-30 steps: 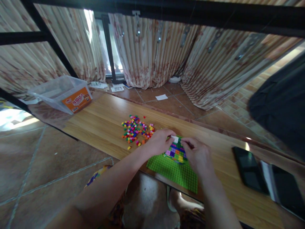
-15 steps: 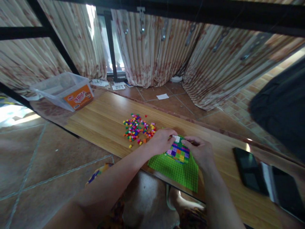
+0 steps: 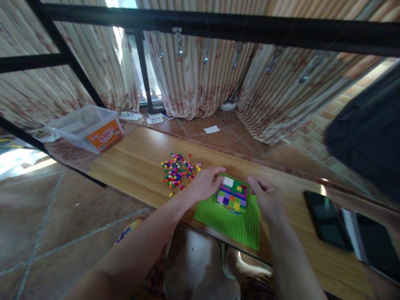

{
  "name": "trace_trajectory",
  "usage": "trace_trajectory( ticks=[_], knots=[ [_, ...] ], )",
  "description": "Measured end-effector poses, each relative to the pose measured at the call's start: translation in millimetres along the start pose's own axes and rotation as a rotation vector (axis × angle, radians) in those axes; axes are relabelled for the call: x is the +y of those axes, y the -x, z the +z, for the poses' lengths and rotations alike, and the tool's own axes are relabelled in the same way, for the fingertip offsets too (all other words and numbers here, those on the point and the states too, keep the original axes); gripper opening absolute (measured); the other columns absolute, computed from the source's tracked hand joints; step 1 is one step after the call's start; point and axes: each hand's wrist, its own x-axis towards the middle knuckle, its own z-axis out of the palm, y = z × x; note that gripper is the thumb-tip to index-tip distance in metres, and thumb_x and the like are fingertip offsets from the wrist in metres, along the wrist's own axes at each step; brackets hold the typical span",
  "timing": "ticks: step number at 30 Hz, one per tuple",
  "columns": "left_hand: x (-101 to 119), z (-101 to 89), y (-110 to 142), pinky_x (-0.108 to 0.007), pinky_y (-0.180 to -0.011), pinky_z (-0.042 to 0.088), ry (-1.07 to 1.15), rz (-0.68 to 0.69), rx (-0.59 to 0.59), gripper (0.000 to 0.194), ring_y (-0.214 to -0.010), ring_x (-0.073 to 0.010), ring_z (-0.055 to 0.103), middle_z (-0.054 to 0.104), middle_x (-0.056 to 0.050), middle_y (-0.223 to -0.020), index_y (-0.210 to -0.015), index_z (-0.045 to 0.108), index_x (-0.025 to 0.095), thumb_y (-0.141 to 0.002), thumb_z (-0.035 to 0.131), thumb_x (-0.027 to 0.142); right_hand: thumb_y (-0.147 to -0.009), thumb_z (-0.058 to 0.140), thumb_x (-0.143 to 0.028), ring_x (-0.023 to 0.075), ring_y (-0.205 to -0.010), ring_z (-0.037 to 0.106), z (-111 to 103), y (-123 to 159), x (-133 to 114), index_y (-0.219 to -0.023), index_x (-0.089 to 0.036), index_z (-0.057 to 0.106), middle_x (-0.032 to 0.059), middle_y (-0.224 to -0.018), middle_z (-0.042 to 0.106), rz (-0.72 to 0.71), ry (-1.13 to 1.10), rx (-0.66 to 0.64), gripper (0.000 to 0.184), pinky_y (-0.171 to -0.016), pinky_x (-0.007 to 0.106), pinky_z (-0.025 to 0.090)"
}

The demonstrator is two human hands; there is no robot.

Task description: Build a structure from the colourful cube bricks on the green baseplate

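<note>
Block build (image 3: 231,200) sat on far half of green plate (image 3: 231,230), btwn both hands; roughly square, no clear long axis. L hand (image 3: 204,183) nearer, fingers bent at build's far left corner, by white block (image 3: 228,181). R hand (image 3: 268,201) just right of build, fingertips bunched nr plate's far right edge. Couldn't tell if either pinched anything. Loose blocks (image 3: 175,171) left of L hand.

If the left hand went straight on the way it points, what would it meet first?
Probably the white block on the colourful build, though height is unclear and the left hand might pass above it.
</note>
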Motion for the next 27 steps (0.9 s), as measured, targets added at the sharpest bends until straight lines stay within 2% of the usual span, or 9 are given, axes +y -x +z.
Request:
trace_trajectory(
  ticks=[3, 7, 12, 14, 17, 20, 27],
  knots=[
    [-10.4, -10.8, -3.6, -0.031, -0.094, 0.051, -0.030, -0.033, 0.052, 0.031, -0.100, -0.0176, 0.066, 0.071, -0.009, -0.114, -0.115, 0.066, 0.013, -0.090, 0.048, 0.017, -0.077, 0.060, -0.054, 0.0169, -0.065, 0.063, -4.6, -1.9, -0.2, -0.086, -0.016, 0.076, 0.0056, -0.077, 0.073, -0.010, 0.054, 0.062, 0.042, -0.060, 0.028, 0.049],
    [-31.1, -38.0, -5.8, -0.031, -0.092, 0.051, -0.176, -0.113, 0.100, 0.028, -0.095, -0.0176, 0.067, 0.074, -0.008, -0.105, -0.106, 0.071, 0.014, -0.089, 0.048, 0.015, -0.080, 0.058, -0.053, 0.0191, -0.070, 0.066, -6.5, -2.1, 3.8, -0.092, -0.017, 0.076, 0.0076, -0.086, 0.075, 0.005, 0.124, 0.044, 0.042, -0.063, 0.030, 0.051],
    [-54.8, -77.6, 2.1, -0.031, -0.088, 0.050, -0.413, -0.376, 0.108, 0.029, -0.090, -0.0192, 0.067, 0.075, -0.007, -0.095, -0.095, 0.076, 0.018, -0.084, 0.049, 0.011, -0.079, 0.059, -0.054, 0.0206, -0.072, 0.067, -9.1, 1.0, 3.6, -0.088, -0.020, 0.076, 0.0042, -0.079, 0.074, -0.004, 0.211, 0.029, 0.040, -0.064, 0.029, 0.050],
    [-58.8, -85.4, 5.8, -0.031, -0.087, 0.050, -0.446, -0.417, 0.114, 0.030, -0.089, -0.0188, 0.067, 0.075, -0.006, -0.093, -0.094, 0.076, 0.018, -0.081, 0.050, 0.010, -0.078, 0.059, -0.056, 0.0215, -0.071, 0.068, -9.7, 1.9, 2.6, -0.087, -0.020, 0.076, 0.0035, -0.076, 0.073, -0.004, 0.248, 0.020, 0.041, -0.063, 0.030, 0.049],
    [-58.4, -84.7, 9.0, -0.029, -0.086, 0.050, -0.483, -0.389, 0.060, 0.029, -0.088, -0.0184, 0.066, 0.074, -0.006, -0.090, -0.089, 0.076, 0.019, -0.077, 0.052, 0.009, -0.077, 0.058, -0.057, 0.0226, -0.072, 0.069, -8.8, 2.8, 1.9, -0.089, -0.021, 0.076, 0.0030, -0.078, 0.074, 0.008, 0.260, -0.013, 0.042, -0.064, 0.031, 0.049],
    [-54.3, -74.6, 10.2, -0.029, -0.086, 0.051, -0.536, -0.373, -0.011, 0.023, -0.091, -0.0196, 0.067, 0.074, -0.006, -0.088, -0.085, 0.076, 0.019, -0.078, 0.055, 0.014, -0.076, 0.059, -0.057, 0.0239, -0.075, 0.070, -6.6, 3.1, 3.1, -0.089, -0.021, 0.076, 0.0031, -0.080, 0.075, 0.003, 0.248, -0.039, 0.042, -0.065, 0.031, 0.051],
    [-44.3, -55.9, 9.5, -0.036, -0.089, 0.051, -0.654, -0.392, -0.002, 0.021, -0.098, -0.0266, 0.067, 0.073, -0.013, -0.094, -0.086, 0.076, 0.016, -0.080, 0.057, 0.022, -0.077, 0.060, -0.055, 0.0245, -0.076, 0.071, -4.6, 4.1, 1.9, -0.085, -0.022, 0.076, 0.0025, -0.079, 0.076, -0.053, 0.256, -0.052, 0.037, -0.066, 0.031, 0.052]
  ],
)
